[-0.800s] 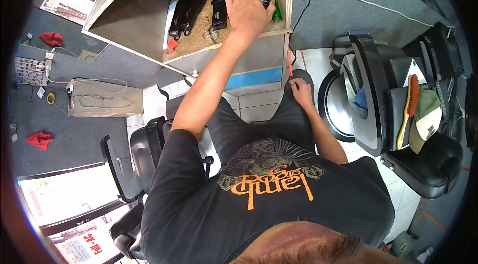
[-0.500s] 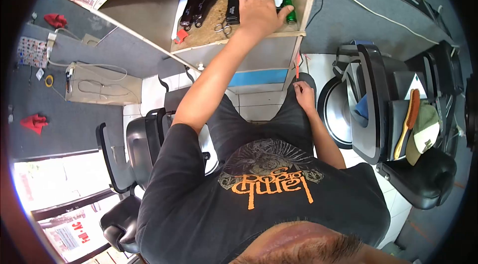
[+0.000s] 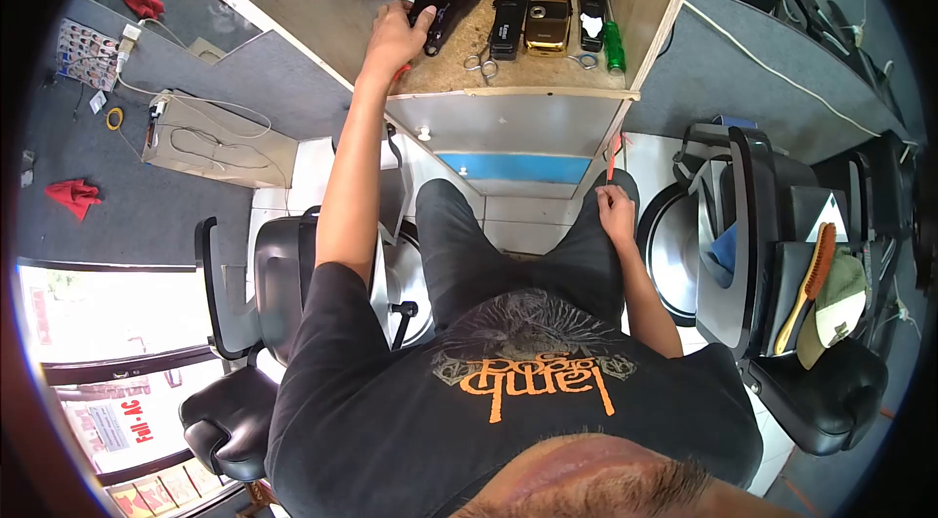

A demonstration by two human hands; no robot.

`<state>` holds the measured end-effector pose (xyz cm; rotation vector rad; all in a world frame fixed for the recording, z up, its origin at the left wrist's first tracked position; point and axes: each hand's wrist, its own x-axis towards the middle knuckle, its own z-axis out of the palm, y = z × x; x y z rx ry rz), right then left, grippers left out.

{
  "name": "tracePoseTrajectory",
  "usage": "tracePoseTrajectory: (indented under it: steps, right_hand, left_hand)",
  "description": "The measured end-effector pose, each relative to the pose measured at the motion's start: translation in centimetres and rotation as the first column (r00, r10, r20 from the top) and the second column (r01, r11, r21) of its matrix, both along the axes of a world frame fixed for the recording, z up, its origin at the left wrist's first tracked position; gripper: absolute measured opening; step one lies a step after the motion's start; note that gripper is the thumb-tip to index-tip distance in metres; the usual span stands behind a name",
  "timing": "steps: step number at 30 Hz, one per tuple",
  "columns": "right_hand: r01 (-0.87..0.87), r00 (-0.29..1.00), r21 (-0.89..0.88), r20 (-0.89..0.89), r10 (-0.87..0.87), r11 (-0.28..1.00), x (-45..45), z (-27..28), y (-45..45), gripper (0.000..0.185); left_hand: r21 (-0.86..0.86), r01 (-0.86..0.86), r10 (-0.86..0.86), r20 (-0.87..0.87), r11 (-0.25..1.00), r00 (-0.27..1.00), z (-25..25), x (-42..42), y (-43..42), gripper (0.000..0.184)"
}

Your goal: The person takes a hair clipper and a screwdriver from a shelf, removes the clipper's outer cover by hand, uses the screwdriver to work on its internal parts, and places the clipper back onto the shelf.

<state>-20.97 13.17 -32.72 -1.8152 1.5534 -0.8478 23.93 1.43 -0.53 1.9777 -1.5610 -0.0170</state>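
Observation:
My left hand [image 3: 393, 41] is over the left part of the wooden shelf [image 3: 528, 78], fingers apart, its fingertips at the black tools [image 3: 451, 15]; part of one is hidden by the hand. A small red piece [image 3: 402, 71] shows beside the wrist. To the right lie scissors [image 3: 482, 64], a black clipper [image 3: 507, 21], a gold-and-brown clipper [image 3: 548, 21], a black trimmer [image 3: 592, 18] and a green bottle [image 3: 614, 47]. My right hand [image 3: 616, 213] rests on my right knee, fingers closed on a thin red stick [image 3: 613, 158].
Black salon chairs [image 3: 283, 274] stand at the left and right. A brush with a wooden handle [image 3: 807, 288] and a green-and-white cap [image 3: 835, 308] lie on the right chair [image 3: 831, 396]. Below the shelf are drawers [image 3: 518, 124]. A cable [image 3: 782, 64] runs along the right partition.
My left hand has moved left along the shelf, from the clippers near the middle to the black tools, uncovering the gold-and-brown clipper. My right hand stays on the knee. The view has shifted.

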Motion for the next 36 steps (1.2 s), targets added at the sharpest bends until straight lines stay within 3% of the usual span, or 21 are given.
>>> tracePoseTrajectory:
  steps: [3, 6, 10, 13, 17, 21, 31, 36]
  right_hand:
    - [-0.001, 1.000, -0.018, 0.005, 0.001, 1.000, -0.1, 0.2, 0.1, 0.019]
    - [0.005, 0.999, -0.026, 0.042, -0.003, 1.000, 0.0, 0.4, 0.0, 0.018]
    - [0.018, 0.996, -0.008, 0.093, -0.017, 1.000, -0.1, 0.5, 0.6, 0.018]
    - [0.014, 0.996, 0.012, 0.088, -0.015, 1.000, -0.1, 0.9, 1.1, 0.018]
    - [0.012, 0.992, -0.031, 0.127, -0.008, 0.999, -0.3, 0.8, 0.9, 0.018]
    - [0.024, 0.987, -0.004, 0.162, -0.023, 1.000, -0.4, 0.8, 0.8, 0.018]
    - [0.004, 0.992, -0.062, 0.126, 0.004, 0.998, -1.5, 1.2, 0.8, 0.020]
    - [0.020, 0.986, -0.025, 0.167, -0.015, 0.999, -1.5, 1.0, 0.9, 0.019]
  left_hand:
    - [0.150, 0.075, -0.057, -0.115, 0.986, 0.992, 1.6, 0.6, -0.3, 0.069]
    - [0.185, 0.099, -0.076, -0.127, 0.978, 0.989, 1.8, 0.8, -1.1, 0.062]
    - [-0.085, -0.011, 0.030, 0.228, 0.996, 0.973, -0.8, -0.2, -1.3, 0.047]
    - [-0.282, 0.040, 0.091, 0.434, 0.958, 0.896, 1.0, -3.5, 1.0, 0.052]
    - [-0.122, 0.080, -0.006, 0.511, 0.989, 0.860, 1.3, -5.8, 0.4, 0.052]
    - [-0.051, -0.009, 0.037, 0.570, 0.999, 0.821, 0.5, -6.3, -1.7, 0.059]
    - [-0.230, 0.044, 0.060, 0.425, 0.972, 0.903, -0.7, -7.9, -1.6, 0.055]
    - [-0.188, 0.044, 0.035, 0.396, 0.981, 0.918, -0.6, -7.2, -1.6, 0.055]
